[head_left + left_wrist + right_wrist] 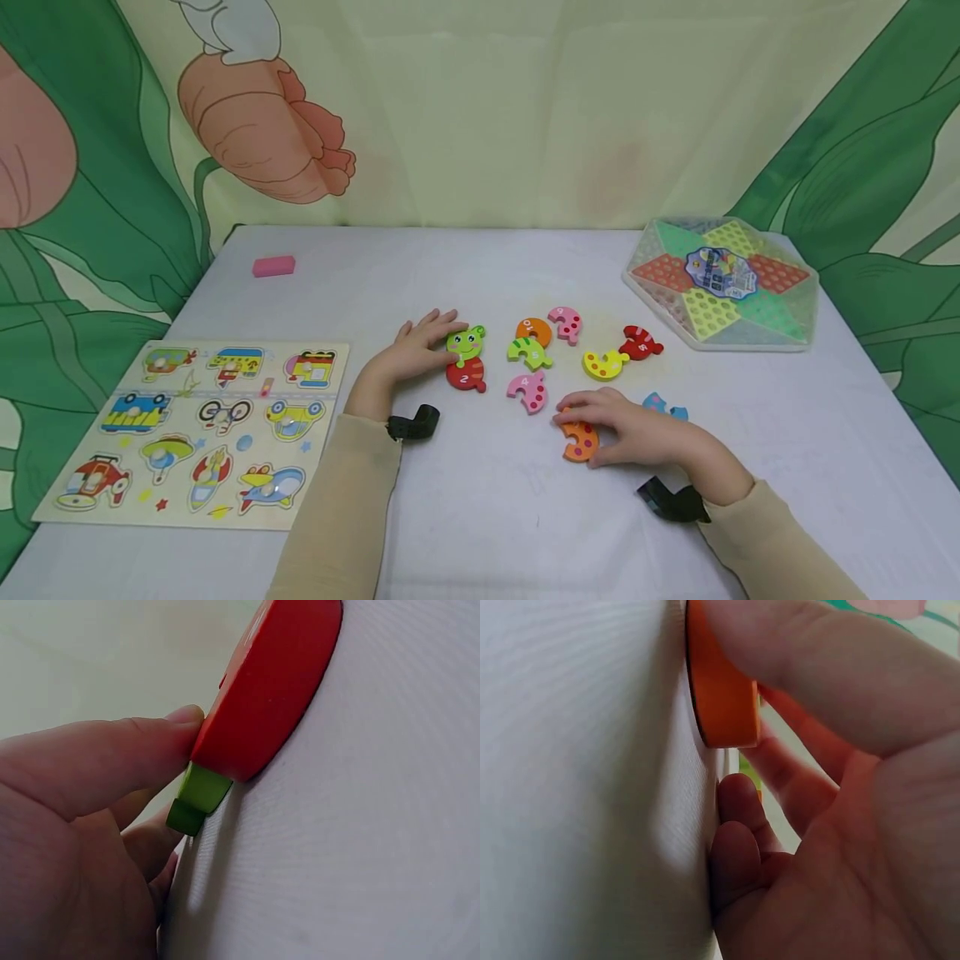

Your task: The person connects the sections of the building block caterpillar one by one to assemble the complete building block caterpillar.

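Observation:
My left hand [412,357] is at a green animal-head puzzle piece [467,342], index finger by its top and thumb low on its side. Joined below the head is a red puzzle piece [467,377] numbered 2. The left wrist view shows the thumb touching the red piece's edge, beside the green one. Farther right, my right hand [637,427] pinches an orange spotted puzzle piece [581,443] between thumb and fingers, flat on the table. Its thick side [731,701] shows in the right wrist view. Part of a blue piece [663,406] shows behind that hand.
Ahead lie a green striped piece [529,353], an orange one [533,329], pink ones [566,323], a yellow one [603,364] and a red one [640,342]. A vehicle puzzle board [197,450] lies left, a pink block [273,266] behind it, a hexagonal box [720,283] back right.

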Demonstrator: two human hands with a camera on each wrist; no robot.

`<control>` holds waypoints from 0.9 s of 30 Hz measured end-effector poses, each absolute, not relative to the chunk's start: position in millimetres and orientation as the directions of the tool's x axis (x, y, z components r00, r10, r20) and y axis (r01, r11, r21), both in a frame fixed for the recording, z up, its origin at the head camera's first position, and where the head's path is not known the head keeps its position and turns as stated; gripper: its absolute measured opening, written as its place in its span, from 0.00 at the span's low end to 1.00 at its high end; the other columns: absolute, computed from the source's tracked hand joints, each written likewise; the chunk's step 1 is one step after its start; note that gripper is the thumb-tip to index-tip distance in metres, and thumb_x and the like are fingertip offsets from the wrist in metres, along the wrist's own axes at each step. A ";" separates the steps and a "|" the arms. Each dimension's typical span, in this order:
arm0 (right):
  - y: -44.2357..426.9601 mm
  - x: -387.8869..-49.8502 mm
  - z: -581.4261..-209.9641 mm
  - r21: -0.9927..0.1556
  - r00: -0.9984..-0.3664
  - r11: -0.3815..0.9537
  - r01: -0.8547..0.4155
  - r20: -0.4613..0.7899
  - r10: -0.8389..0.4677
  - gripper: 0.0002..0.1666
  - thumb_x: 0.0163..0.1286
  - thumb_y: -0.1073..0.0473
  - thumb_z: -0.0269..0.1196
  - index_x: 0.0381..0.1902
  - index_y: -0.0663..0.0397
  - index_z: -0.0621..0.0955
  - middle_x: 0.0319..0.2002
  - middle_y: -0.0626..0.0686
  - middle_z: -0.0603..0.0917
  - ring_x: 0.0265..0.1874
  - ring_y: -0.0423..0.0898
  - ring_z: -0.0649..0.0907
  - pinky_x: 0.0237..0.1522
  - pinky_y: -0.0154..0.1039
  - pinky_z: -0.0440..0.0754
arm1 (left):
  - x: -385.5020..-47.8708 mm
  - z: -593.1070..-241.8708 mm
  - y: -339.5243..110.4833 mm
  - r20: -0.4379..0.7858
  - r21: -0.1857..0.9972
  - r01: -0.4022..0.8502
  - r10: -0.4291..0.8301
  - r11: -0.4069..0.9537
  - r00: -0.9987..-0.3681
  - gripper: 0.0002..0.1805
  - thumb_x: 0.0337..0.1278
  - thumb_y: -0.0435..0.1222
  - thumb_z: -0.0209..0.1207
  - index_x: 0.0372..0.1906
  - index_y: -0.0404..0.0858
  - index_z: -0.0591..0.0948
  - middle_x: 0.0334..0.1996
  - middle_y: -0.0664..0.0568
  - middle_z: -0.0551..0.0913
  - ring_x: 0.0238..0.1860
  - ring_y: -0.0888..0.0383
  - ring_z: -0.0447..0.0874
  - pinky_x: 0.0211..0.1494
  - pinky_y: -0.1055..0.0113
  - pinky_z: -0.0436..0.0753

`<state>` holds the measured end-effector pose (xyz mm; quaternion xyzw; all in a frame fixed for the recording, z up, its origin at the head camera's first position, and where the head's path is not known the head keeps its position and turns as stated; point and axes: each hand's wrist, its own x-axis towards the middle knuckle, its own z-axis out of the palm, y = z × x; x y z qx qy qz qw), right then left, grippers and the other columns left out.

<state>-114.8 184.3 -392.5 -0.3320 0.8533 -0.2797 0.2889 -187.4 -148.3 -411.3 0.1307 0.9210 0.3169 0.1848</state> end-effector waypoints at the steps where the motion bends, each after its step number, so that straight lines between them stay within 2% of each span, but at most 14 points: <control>1: 184.7 -114.2 -392.6 -0.673 -0.620 0.626 -0.393 -0.309 -0.721 0.31 0.56 0.52 0.64 0.60 0.38 0.71 0.63 0.50 0.66 0.61 0.54 0.63 0.57 0.56 0.69 | -187.1 -411.8 -147.5 -0.258 0.633 0.124 0.359 0.764 -0.897 0.31 0.53 0.44 0.55 0.65 0.52 0.64 0.71 0.54 0.51 0.73 0.52 0.35 0.70 0.45 0.31; 6: 183.9 -112.2 -390.9 -0.697 -0.671 0.630 -0.341 -0.289 -0.683 0.34 0.54 0.54 0.67 0.60 0.41 0.70 0.62 0.49 0.68 0.61 0.52 0.65 0.59 0.54 0.69 | -186.7 -413.6 -144.2 -0.270 0.637 0.122 0.368 0.761 -0.890 0.33 0.52 0.46 0.55 0.66 0.53 0.64 0.72 0.55 0.50 0.73 0.52 0.34 0.70 0.45 0.30; 13: 162.0 -114.0 -382.5 -0.730 -0.710 0.606 -0.315 -0.242 -0.661 0.31 0.53 0.58 0.67 0.56 0.41 0.72 0.61 0.46 0.67 0.58 0.46 0.69 0.54 0.40 0.75 | -188.1 -413.1 -147.1 -0.281 0.633 0.103 0.352 0.767 -0.893 0.35 0.47 0.46 0.57 0.65 0.54 0.64 0.72 0.57 0.50 0.73 0.54 0.34 0.70 0.46 0.30; 18: 136.9 -118.5 -382.8 -0.734 -0.760 0.606 -0.306 -0.194 -0.620 0.30 0.54 0.59 0.67 0.55 0.41 0.71 0.61 0.45 0.65 0.61 0.45 0.66 0.56 0.42 0.75 | -189.2 -412.3 -149.9 -0.271 0.642 0.121 0.371 0.757 -0.888 0.35 0.47 0.45 0.57 0.66 0.54 0.63 0.72 0.57 0.49 0.73 0.53 0.33 0.70 0.47 0.30; 22: 115.9 -123.2 -383.5 -0.724 -0.801 0.616 -0.311 -0.150 -0.580 0.32 0.54 0.58 0.67 0.58 0.45 0.70 0.61 0.49 0.64 0.61 0.47 0.66 0.55 0.44 0.76 | -189.5 -412.3 -150.4 -0.275 0.643 0.125 0.380 0.755 -0.883 0.36 0.47 0.45 0.57 0.66 0.54 0.62 0.72 0.57 0.49 0.73 0.54 0.33 0.70 0.47 0.29; 27: 95.3 -127.1 -380.6 -0.702 -0.812 0.618 -0.355 -0.096 -0.576 0.33 0.54 0.57 0.67 0.59 0.51 0.70 0.61 0.52 0.64 0.60 0.48 0.67 0.56 0.45 0.74 | -188.2 -412.0 -150.2 -0.278 0.638 0.132 0.387 0.758 -0.879 0.37 0.47 0.45 0.57 0.67 0.54 0.61 0.72 0.56 0.49 0.73 0.53 0.33 0.70 0.46 0.29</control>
